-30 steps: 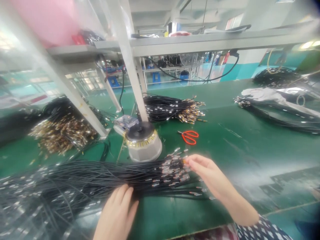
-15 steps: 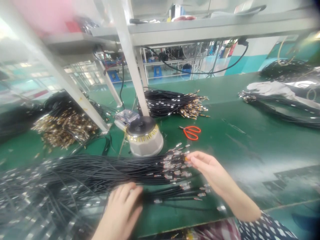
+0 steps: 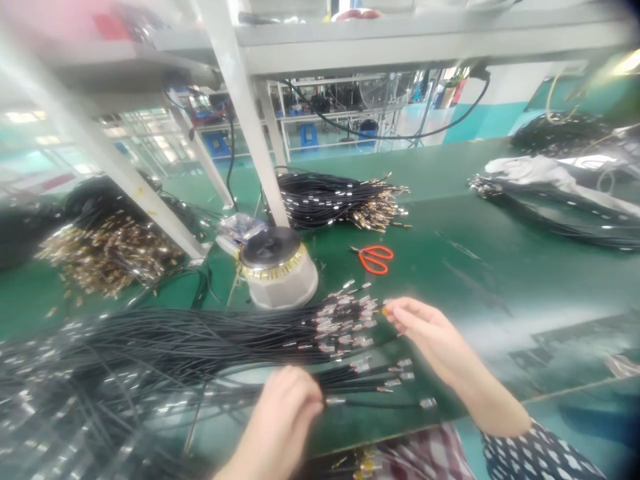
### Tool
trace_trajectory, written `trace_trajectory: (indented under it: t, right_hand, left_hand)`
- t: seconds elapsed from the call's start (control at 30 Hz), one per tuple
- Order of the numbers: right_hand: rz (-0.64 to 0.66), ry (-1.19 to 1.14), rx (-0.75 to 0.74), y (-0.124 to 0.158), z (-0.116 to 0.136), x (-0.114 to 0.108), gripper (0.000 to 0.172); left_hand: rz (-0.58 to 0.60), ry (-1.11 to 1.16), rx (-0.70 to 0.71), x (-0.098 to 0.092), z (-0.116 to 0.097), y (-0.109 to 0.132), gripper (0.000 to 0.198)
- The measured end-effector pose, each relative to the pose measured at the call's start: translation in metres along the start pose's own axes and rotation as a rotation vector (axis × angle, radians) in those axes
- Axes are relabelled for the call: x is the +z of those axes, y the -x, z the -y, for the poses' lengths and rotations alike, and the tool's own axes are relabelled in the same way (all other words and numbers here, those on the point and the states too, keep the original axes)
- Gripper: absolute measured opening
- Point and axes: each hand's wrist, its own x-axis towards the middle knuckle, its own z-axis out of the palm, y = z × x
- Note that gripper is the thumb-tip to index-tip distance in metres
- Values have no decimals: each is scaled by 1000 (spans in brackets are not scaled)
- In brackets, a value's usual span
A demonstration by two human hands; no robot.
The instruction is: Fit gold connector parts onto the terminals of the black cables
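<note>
My left hand is closed at the near side of the cables, its fingers pinched on a thin black cable that runs out to the right and ends in a pale connector. Just beyond lies a small group of black cables with bare or clear-sleeved tips. A large bundle of black cables stretches across the table behind it, its terminals pointing right. My right hand hovers right of those tips, thumb and finger pinching a small yellow-gold piece whose kind I cannot make out.
A white round holder with a black top and yellow strips stands beyond the bundle. Red-handled scissors lie on the green table. More cable bundles lie at the back, left and right. A white shelf post rises behind.
My left hand has moved right and closed from spread fingers onto a cable. My right hand has shifted slightly right, away from the bundle's tips, keeping its pinch. The view has shifted slightly.
</note>
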Motion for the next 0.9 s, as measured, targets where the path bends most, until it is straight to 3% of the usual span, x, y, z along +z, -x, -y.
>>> trace_trajectory:
  t: [0.17,0.3,0.43,0.53,0.6,0.67,0.8,0.9]
  right_hand:
    - [21,-37,-32,1,0,5,25]
    - [59,-46,-42,0,1,15,23]
    - [97,-42,-77,0,4,13,20]
    - [49,-46,-51,0,3,6,20]
    - [11,-50,-26,0,1,4,21]
    - [15,-50,-23,0,-1,5,21]
    - [38,-35,-55,0,3,6,22]
    - [-11,-4,-78,0,9,-5,26]
  left_hand:
    - [-49,100,3,28,-26,-39,20]
    - [38,105,64,41,-39,-56,18]
    - [48,41,1,35,-27,-45,10]
    - [98,-172,-41,24,-11,-25,36]
    - [151,-272,-30,21,-6,-14,35]
    - [199,-362,-5,23,-9,-10,35]
    - [413,-421,39,26,-25,-21,37]
    - [396,-239,-14,14,-31,-33,31]
